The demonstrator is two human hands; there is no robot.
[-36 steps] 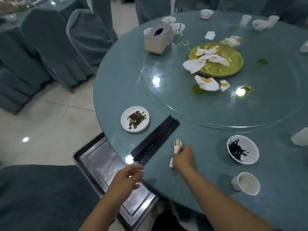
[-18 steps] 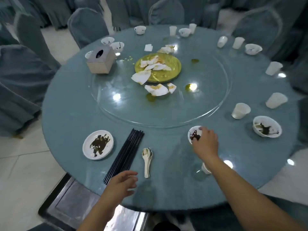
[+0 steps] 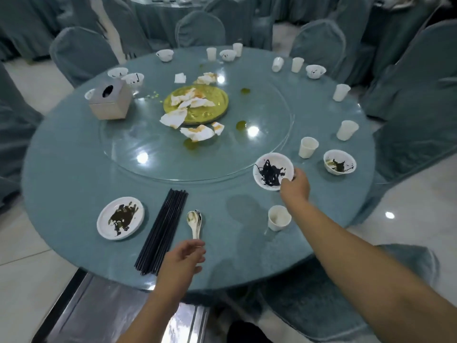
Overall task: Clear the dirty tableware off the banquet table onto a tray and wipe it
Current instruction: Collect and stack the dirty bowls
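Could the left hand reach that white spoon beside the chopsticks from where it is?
Probably yes. The left hand hangs open right by the handle end of the spoon, nothing lies between them, and the chopsticks lie off to one side.

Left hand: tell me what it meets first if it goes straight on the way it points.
Most likely the white spoon: the left hand points up the table, and the spoon's handle end lies just past its fingertips. The hand's height above the table is unclear.
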